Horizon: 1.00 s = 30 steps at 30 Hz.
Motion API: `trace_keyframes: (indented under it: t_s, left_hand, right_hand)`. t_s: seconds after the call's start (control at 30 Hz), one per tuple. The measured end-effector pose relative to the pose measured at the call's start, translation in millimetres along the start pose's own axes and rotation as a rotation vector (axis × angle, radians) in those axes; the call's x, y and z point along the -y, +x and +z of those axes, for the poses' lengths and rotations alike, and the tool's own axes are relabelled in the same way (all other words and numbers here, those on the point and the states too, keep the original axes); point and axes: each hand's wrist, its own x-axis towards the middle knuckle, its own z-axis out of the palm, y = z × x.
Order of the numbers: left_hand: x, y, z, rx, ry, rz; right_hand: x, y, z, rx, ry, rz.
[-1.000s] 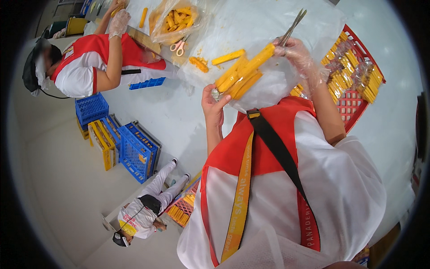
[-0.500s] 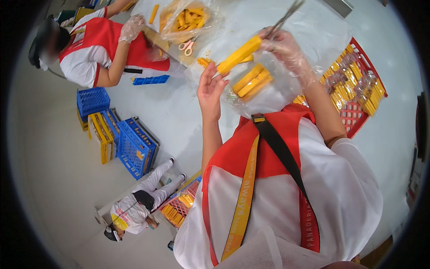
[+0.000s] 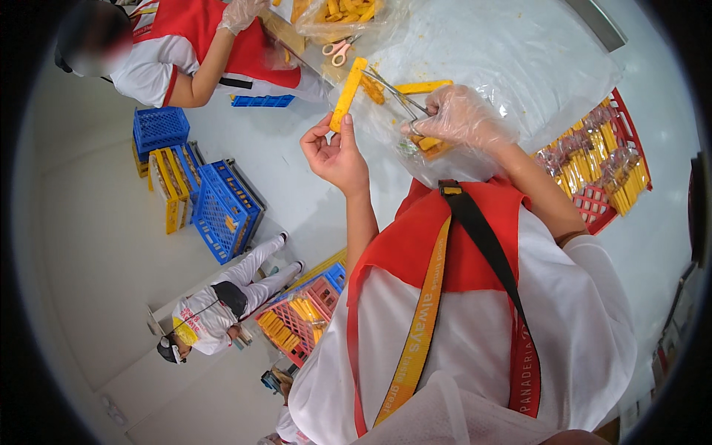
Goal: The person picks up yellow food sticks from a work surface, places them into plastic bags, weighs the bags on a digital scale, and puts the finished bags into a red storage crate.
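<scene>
A yellow stick point(image 3: 345, 99) stands nearly vertical in my bare left hand point(image 3: 334, 148), pinched at its lower end. My gloved right hand point(image 3: 463, 119) grips long metal scissors point(image 3: 411, 105), whose blades reach left to the stick's upper part. Beneath the right hand, more yellow sticks point(image 3: 434, 146) lie in clear plastic, partly hidden. A loose stick point(image 3: 423, 86) and a broken yellow piece point(image 3: 372, 91) lie on the plastic-covered table point(image 3: 519, 44).
Pink-handled scissors point(image 3: 337, 50) lie beside a bag of pieces point(image 3: 348, 10). A red crate point(image 3: 595, 204) of wrapped sticks is at right. A co-worker point(image 3: 193, 52) works upper left. Stacked crates point(image 3: 222, 204), a stooping person point(image 3: 215, 319) and a loaded crate point(image 3: 285, 334) are at lower left.
My left hand has moved left, lifting one stick away from the bundle and turning it upright. My right hand has lowered, swinging the scissors' blades from pointing upward to pointing left at that stick.
</scene>
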Motion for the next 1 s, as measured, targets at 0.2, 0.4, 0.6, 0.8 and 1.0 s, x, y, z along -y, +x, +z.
trace_keyframes:
  t_s: [0.2, 0.4, 0.6, 0.8, 1.0]
  left_hand:
    - [11.7, -2.5, 0.5, -0.013, -0.004, 0.093]
    - [8.7, -5.3, 1.4, -0.018, 0.031, 0.08]
    - [10.3, -6.6, 0.8, -0.003, 0.05, 0.083]
    - [10.4, -7.7, -0.8, 0.022, 0.039, 0.065]
    - [10.4, -9.7, 0.4, 0.027, 0.03, 0.049]
  right_hand:
    - [9.7, -2.4, 7.0, 0.029, 0.032, 0.016]
    - [13.7, -6.2, 15.6, 0.021, 0.016, -0.003]
    - [18.2, -6.2, 15.9, 0.048, -0.031, 0.002]
    - [17.1, -6.6, 20.4, 0.018, -0.038, -0.038]
    - [11.2, -6.0, 29.2, -0.015, 0.021, -0.111]
